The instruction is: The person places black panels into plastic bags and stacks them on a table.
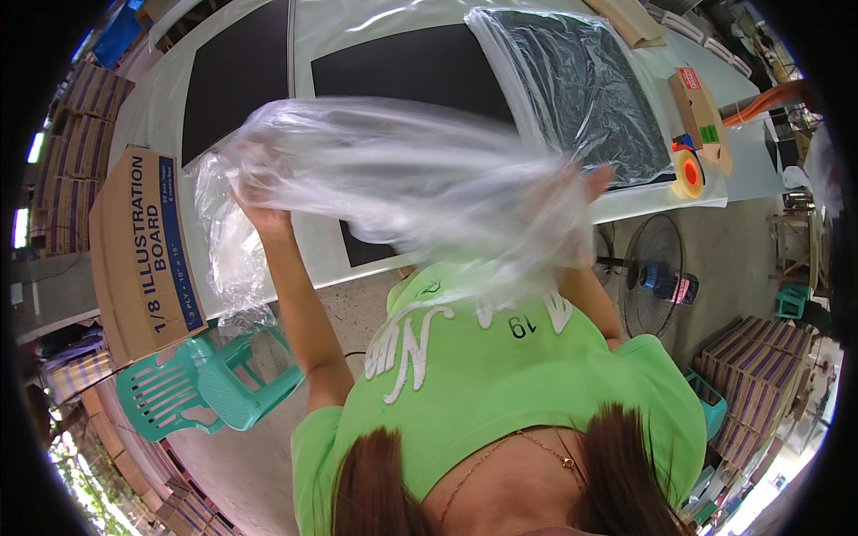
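A sheet or bag of clear plastic [402, 165] stretches in the air between my two hands, smeared by motion, above the near side of the table. My left hand [259, 189] is closed on its left end, its fingers partly covered by the film. At the right end my right hand [585, 192] grips the plastic too, blurred and partly behind it. Beneath and beyond lie flat black boards [411, 67], with another black board [237, 71] further left. Right of them rests a black stack wrapped in clear plastic [590, 98].
More crumpled plastic [234, 259] hangs over the table's left edge beside a large cardboard box [143, 250]. A tape roll [688, 171] and a small cardboard box [702, 116] sit at right. Green plastic stools [241, 384] and a fan [652, 272] stand on the floor.
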`<state>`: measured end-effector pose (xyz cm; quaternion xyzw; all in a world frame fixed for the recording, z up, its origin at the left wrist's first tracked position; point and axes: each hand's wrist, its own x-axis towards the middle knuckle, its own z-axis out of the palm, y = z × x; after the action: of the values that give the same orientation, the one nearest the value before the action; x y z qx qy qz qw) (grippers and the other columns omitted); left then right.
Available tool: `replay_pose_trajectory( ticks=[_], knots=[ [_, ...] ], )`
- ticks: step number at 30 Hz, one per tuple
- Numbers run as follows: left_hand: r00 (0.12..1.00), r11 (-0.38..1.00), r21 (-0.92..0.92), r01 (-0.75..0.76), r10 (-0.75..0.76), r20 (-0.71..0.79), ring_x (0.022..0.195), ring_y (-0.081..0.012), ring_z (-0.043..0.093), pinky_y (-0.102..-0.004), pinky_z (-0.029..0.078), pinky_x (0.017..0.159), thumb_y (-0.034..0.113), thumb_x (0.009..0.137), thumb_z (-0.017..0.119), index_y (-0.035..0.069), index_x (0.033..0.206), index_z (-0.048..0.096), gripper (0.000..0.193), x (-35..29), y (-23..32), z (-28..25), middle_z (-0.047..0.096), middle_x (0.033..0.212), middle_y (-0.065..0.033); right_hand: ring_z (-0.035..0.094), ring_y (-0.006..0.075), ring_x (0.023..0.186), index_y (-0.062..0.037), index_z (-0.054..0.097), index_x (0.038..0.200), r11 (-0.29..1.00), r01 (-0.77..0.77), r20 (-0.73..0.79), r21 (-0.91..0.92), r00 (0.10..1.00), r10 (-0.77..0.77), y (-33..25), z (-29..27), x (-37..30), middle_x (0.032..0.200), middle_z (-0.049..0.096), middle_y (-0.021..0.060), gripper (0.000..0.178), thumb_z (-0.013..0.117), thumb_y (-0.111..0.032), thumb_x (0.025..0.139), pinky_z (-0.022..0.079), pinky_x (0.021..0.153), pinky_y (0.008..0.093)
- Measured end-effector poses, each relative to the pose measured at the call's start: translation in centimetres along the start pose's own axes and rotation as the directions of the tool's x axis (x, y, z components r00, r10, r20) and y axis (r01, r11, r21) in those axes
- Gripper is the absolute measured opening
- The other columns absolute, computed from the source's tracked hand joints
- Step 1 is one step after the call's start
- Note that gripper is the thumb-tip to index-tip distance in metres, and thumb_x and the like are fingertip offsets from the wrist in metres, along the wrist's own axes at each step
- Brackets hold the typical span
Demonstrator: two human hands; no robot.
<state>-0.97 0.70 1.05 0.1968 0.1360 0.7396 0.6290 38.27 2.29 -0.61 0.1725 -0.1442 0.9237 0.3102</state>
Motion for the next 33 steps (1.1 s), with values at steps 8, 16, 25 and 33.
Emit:
replay_pose_trajectory(
  ticks=[8, 16, 25, 33],
  knots=[
    [0.523, 0.467, 0.3, 0.832, -0.841, -0.14, 0.09, -0.0141, 0.057, -0.0265, 0.046, 0.08, 0.02, 0.08, 0.067, -0.002, 0.125, 0.045, 0.054, -8.9, -6.1, -1.1, 0.058, 0.105, -0.0062, 0.047, 0.0269, 0.119, 0.0024, 0.037, 0.133, 0.833, 0.509, 0.345, -0.217, 0.838, -0.422, -10.3, 6.1, 5.7, 0.133, 0.043, 0.0201, 0.081, 0.045, -0.063, 0.085, 0.042, 0.097, 0.0423],
    [0.388, 0.416, 0.05, 0.908, -0.881, 0.272, 0.084, -0.0119, 0.058, -0.0267, 0.046, 0.075, 0.027, 0.077, 0.071, 0.0, 0.105, 0.057, 0.041, -10.3, -6.6, -8.9, 0.06, 0.089, -0.0032, 0.052, 0.0246, 0.106, 0.0058, 0.037, 0.129, 0.885, 0.446, 0.087, -0.132, 0.895, -0.438, -8.1, 1.5, 6.2, 0.129, 0.044, 0.0169, 0.078, 0.049, -0.058, 0.086, 0.046, 0.093, 0.0385],
    [0.844, 0.837, -0.166, 0.521, -0.535, -0.047, 0.107, -0.024, 0.055, -0.0373, 0.048, 0.086, 0.023, 0.081, 0.063, 0.002, 0.118, 0.054, 0.044, -12.0, -2.5, -10.1, 0.055, 0.122, -0.0109, 0.055, 0.0174, 0.092, 0.0007, 0.034, 0.134, 0.929, 0.361, -0.107, -0.085, 0.924, -0.368, -6.1, 3.4, 5.2, 0.112, 0.052, 0.0052, 0.074, 0.061, -0.045, 0.083, 0.015, 0.11, 0.0497],
    [0.842, 0.862, 0.332, 0.382, -0.177, -0.51, 0.096, -0.0186, 0.06, -0.0303, 0.051, 0.083, 0.009, 0.082, 0.062, 0.005, 0.104, 0.056, 0.023, -8.7, 1.2, -6.6, 0.061, 0.104, -0.0069, 0.06, 0.0183, 0.081, 0.0063, 0.02, 0.139, 0.972, -0.081, -0.578, -0.22, 0.814, -0.063, -6.3, 1.4, -3.0, 0.103, 0.058, 0.0139, 0.079, 0.066, -0.025, 0.082, 0.047, 0.092, 0.0399]
  ],
)
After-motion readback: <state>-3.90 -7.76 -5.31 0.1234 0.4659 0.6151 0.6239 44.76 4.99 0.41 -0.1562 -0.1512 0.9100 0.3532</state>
